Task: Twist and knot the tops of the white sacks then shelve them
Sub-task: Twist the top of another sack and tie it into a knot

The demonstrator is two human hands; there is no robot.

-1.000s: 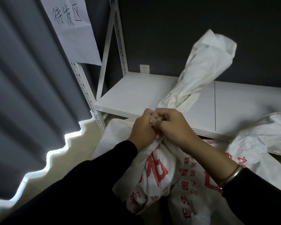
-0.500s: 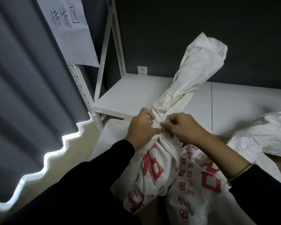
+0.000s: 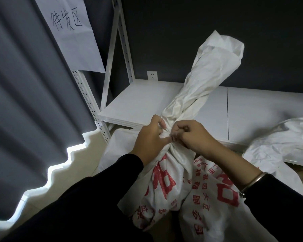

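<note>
A white sack with red print (image 3: 166, 187) stands on the floor in front of me. Its top (image 3: 206, 70) is twisted into a long rope that rises up and to the right, over the white shelf (image 3: 140, 100). My left hand (image 3: 150, 137) grips the sack's neck from the left, fingers curled into the bunched fabric. My right hand (image 3: 191, 135) grips the same neck from the right, fist closed on the cloth. The two hands almost touch at the twist.
A second white sack (image 3: 285, 142) lies crumpled on the shelf's right end. White slotted rack uprights (image 3: 87, 102) stand at the left, with a handwritten paper sign (image 3: 72, 32) above. A grey curtain (image 3: 24, 84) hangs at the left. A dark wall backs the shelf.
The sack's top has twisted tighter and stands more upright. My hands have drawn slightly apart at the neck while keeping their grip.
</note>
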